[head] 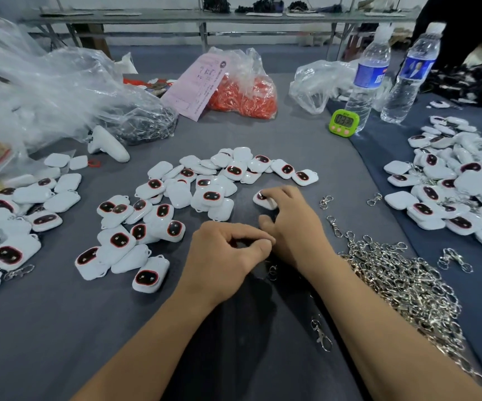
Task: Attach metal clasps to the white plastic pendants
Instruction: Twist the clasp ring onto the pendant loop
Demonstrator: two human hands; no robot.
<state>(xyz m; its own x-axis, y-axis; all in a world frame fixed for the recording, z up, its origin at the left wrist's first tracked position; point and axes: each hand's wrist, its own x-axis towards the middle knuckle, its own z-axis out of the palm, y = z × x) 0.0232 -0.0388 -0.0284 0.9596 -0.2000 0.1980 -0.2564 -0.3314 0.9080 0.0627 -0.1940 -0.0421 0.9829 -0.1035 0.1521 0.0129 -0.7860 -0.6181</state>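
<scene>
Works at a grey surface [277, 140]. Curls the left grip [228, 253] tight near the middle, thumb tip pressed against forefinger; cannot tell whether pinching a clasp or nothing at all. Spreads the right grip [292, 224] just beyond, thumb side against the left knuckles, released, fingertips [271, 195] down on a single white pendant [263, 201]. Has that pendant lying flat, dark face partly showing, just apart from the middle pile of pendants [205, 183].

Has a second pile of pendants [11, 221] at the left edge, some already carrying clasps, and a third pile [451, 192] at the right on a darker blue cloth [378, 146]. Has the heap of metal clasps [401, 279] right beside the right forearm, with loose clasps [322, 335] scattered near it and a few more toward the right pile.

Further back: a green timer [344, 123] standing upright, two water bottles [367, 73] behind it, a bag of orange cords [245, 94] with a pink slip [196, 82] leaning on it, a white controller [108, 144] lying on its side, and crumpled clear plastic bags [46, 91] at the far left.
</scene>
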